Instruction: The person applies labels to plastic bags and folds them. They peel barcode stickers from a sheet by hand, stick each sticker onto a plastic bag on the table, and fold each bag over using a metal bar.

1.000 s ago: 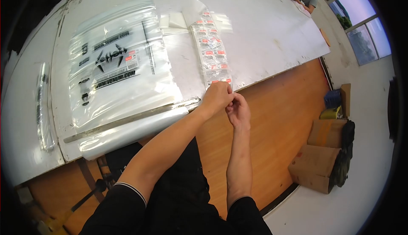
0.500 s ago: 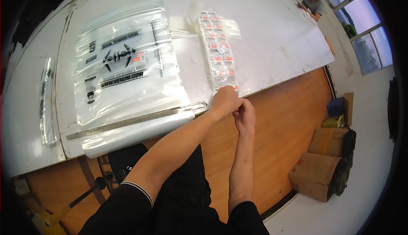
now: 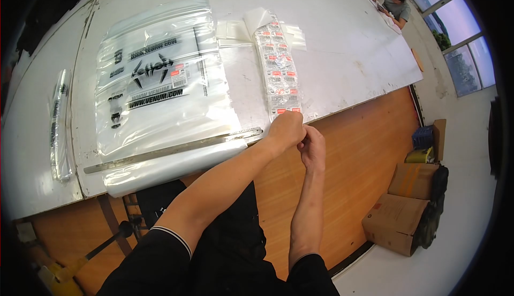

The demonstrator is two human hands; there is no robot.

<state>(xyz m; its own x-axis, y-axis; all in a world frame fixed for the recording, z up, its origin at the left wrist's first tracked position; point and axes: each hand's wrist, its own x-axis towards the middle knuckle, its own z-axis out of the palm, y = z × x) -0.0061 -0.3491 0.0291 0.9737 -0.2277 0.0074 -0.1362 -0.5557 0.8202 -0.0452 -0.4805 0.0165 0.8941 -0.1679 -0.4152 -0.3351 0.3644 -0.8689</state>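
A long sheet of labels (image 3: 282,76), printed in red and black, lies on the table, its far left corner curled over to show a white back. At the sheet's near end, by the table edge, my left hand (image 3: 287,131) is closed on it. My right hand (image 3: 313,147) is closed in a pinch right beside the left, just past the edge; whatever its fingertips hold is hidden. To the left lies a stack of clear plastic bags (image 3: 166,108) with black print, and a small red-and-white label (image 3: 180,74) sits on the top bag.
A metal ruler (image 3: 176,150) lies across the bags' near edge, and rolled clear plastic (image 3: 174,167) hangs over the table edge. More folded bags (image 3: 59,130) lie at far left. Cardboard boxes (image 3: 395,218) stand on the floor at right. Another person (image 3: 397,8) sits at the far corner.
The label sheet's far left corner has folded over further, showing more white backing. Both hands have shifted very slightly to the right, still together at the sheet's near end.
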